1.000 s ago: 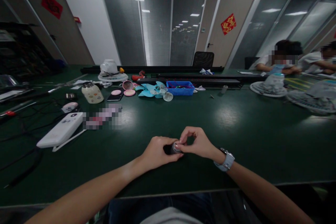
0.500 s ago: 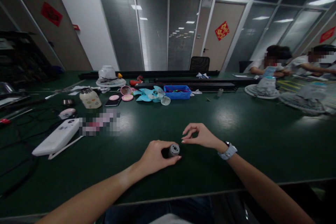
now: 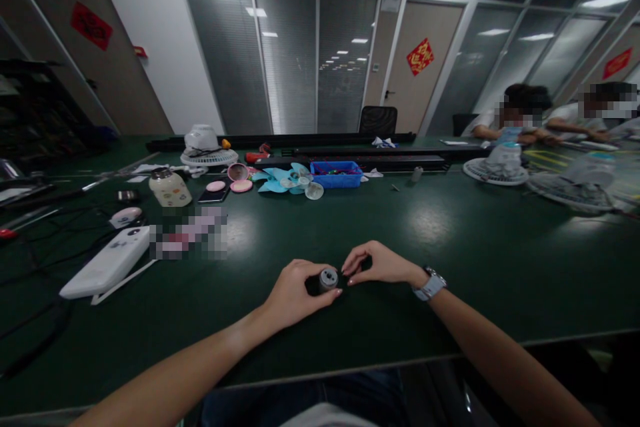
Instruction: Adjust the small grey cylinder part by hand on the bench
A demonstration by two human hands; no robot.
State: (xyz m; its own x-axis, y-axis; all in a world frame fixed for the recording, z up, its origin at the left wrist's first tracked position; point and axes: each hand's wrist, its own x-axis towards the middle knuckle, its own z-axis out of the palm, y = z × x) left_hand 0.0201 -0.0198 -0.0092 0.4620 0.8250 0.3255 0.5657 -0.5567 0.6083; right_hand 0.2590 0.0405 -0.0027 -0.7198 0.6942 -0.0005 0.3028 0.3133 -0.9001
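My left hand (image 3: 299, 290) rests on the green table, its thumb and forefinger wrapped round a small grey metal cylinder (image 3: 329, 279). The cylinder stands upright, and its round top has a hole in the centre with smaller holes around it. Just right of it, my right hand (image 3: 377, 263) has its fingers curled and the thumb and fingertips drawn near each other in a pinch. Whatever lies between those tips is too small and dark to make out. The right wrist wears a watch (image 3: 431, 283).
A white power bank-like device (image 3: 110, 261) and a cream jar (image 3: 171, 188) lie left. Farther back are light-blue fan blades (image 3: 280, 180), a blue bin (image 3: 336, 175) and another small metal cylinder (image 3: 417, 174). White fan parts (image 3: 495, 170) stand right, near two people.
My right hand has lowered slightly, its fingertips nearer the cylinder and closer together. My left hand still holds the cylinder, and the whole view has shifted a little.
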